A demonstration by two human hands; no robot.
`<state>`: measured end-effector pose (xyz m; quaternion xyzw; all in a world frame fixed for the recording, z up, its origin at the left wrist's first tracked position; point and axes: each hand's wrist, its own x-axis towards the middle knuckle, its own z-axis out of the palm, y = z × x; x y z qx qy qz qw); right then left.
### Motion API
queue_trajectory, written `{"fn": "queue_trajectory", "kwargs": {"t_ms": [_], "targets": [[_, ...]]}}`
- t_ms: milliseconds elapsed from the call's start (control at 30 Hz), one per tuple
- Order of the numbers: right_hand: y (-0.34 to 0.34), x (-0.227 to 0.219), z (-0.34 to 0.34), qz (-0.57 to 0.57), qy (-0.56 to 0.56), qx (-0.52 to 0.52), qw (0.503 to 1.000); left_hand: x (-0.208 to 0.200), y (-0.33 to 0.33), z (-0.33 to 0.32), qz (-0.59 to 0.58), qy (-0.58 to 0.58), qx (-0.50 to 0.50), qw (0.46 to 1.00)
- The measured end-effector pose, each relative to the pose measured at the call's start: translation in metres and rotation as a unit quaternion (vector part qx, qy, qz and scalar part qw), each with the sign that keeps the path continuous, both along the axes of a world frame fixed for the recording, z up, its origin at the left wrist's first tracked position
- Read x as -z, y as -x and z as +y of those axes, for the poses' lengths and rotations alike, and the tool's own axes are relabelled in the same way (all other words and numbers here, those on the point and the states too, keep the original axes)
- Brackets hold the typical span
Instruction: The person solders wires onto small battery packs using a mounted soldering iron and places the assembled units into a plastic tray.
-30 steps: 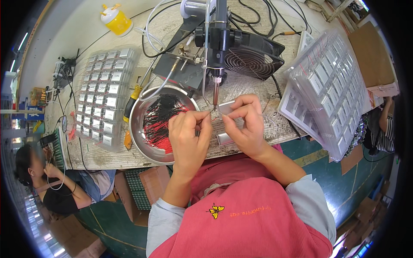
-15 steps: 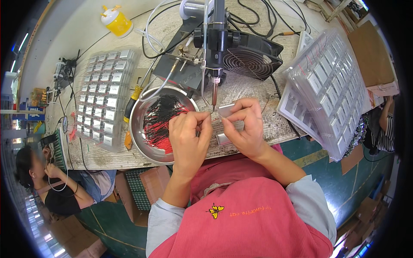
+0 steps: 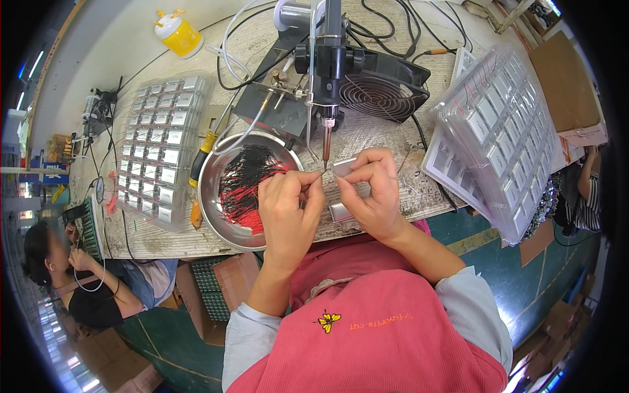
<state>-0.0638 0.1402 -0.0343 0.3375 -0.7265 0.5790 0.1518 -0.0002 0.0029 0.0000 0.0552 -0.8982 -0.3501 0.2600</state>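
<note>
Both my hands meet under the soldering iron [image 3: 326,147], which hangs tip down in a stand over the bench. My left hand [image 3: 288,203] is closed in a pinch; what lies between its fingertips is too small to make out. Facing it, my right hand [image 3: 373,193] pinches too, its fingertips hiding what they hold. A flat silver block [image 3: 343,166] shows just behind the right fingertips; whether they grip it I cannot tell. Another silver block [image 3: 340,211] sits below that hand. Left of my left hand stands a steel bowl [image 3: 211,223] with black wires [image 3: 252,167] and red wires [image 3: 246,213].
Clear plastic trays of silver blocks stand at left [image 3: 154,150] and, tilted, at right [image 3: 501,137]. A black fan [image 3: 386,88] is behind the iron. A yellow-handled screwdriver [image 3: 203,157] lies by the bowl. A yellow bottle [image 3: 178,34] stands behind. A co-worker [image 3: 85,275] sits at left.
My hands stay almost still under the iron's tip, with only slight shifts of the fingers.
</note>
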Motion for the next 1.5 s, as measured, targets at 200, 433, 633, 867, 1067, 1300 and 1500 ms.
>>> {"fn": "queue_trajectory", "kwargs": {"t_ms": [200, 433, 633, 867, 1067, 1300, 1500], "targets": [[0.0006, -0.0005, -0.0019, -0.007, 0.006, 0.003, 1.0, -0.0012, 0.001, -0.0003, 0.006, 0.004, -0.001, 1.0], [0.001, -0.0017, -0.0032, -0.007, 0.012, 0.001, 1.0, -0.0077, -0.0017, -0.0003, -0.015, -0.013, -0.003, 1.0], [-0.0008, 0.002, -0.0012, 0.002, 0.003, -0.001, 1.0, -0.0001, -0.0016, -0.0008, -0.005, -0.01, 0.0, 1.0], [-0.0031, 0.005, -0.0004, -0.009, 0.007, -0.001, 1.0, 0.0001, -0.0026, 0.0004, -0.007, -0.01, -0.001, 1.0], [-0.0053, 0.0036, 0.0002, -0.017, 0.003, -0.003, 1.0, 0.0006, -0.0037, 0.0001, -0.004, -0.009, -0.003, 1.0], [-0.0068, 0.0027, 0.0012, -0.011, 0.001, -0.003, 1.0, 0.0006, -0.0054, 0.0004, -0.005, -0.018, -0.002, 1.0], [-0.0085, -0.0016, 0.0024, -0.021, -0.001, -0.011, 1.0, 0.0007, -0.0068, -0.001, -0.01, -0.02, -0.004, 1.0]]}}
